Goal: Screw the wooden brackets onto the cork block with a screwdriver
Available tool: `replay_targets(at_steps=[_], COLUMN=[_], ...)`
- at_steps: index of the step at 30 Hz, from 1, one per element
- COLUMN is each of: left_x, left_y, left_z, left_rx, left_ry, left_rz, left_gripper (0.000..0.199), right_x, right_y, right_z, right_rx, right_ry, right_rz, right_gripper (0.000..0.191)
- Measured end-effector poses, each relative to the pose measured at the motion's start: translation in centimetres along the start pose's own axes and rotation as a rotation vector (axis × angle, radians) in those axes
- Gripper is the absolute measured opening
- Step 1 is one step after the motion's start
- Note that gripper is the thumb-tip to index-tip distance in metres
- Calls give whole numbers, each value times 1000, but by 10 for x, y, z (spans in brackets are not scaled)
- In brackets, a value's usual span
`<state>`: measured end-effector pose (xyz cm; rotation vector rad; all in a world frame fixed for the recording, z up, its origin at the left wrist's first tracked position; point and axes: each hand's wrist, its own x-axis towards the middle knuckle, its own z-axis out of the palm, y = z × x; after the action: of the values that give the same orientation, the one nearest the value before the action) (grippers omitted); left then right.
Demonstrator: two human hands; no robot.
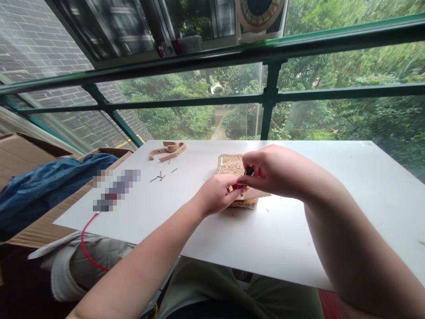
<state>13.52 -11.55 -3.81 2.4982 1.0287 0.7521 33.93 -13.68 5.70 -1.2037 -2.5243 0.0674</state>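
Note:
My right hand [260,170] is closed around a small black-ended tool [249,170], mostly hidden by the fingers, so its kind does not show. Pressed close beside it, my left hand [217,192] has its thumb and fingers together near the tool's lower end. Some red shows between the fingers. What the left hand pinches is hidden. Under both hands lies a worn tan block [229,163] with a pitted, marked top. A flat light-brown piece [255,195] rests over its near part, partly covered by the hands.
Light-brown strips with holes [172,150] lie at the back left of the white table [206,235]. Several small metal pins or nails [161,176] are nearer. A blurred-out object [116,190] with a red cable [84,239] sits left. Cardboard boxes [66,204] adjoin; a green railing [270,97] stands behind.

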Motion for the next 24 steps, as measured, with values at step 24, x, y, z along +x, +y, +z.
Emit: replay_targets(at_steps=[24], left_x=[0], left_y=[2], left_z=[-1], left_rx=[-72], left_ry=[-41], left_rz=[-55], left_gripper=[17], right_x=[2], right_y=[4], right_z=[0], right_rx=[66], right_ry=[17], right_rz=[-7], right_gripper=[16])
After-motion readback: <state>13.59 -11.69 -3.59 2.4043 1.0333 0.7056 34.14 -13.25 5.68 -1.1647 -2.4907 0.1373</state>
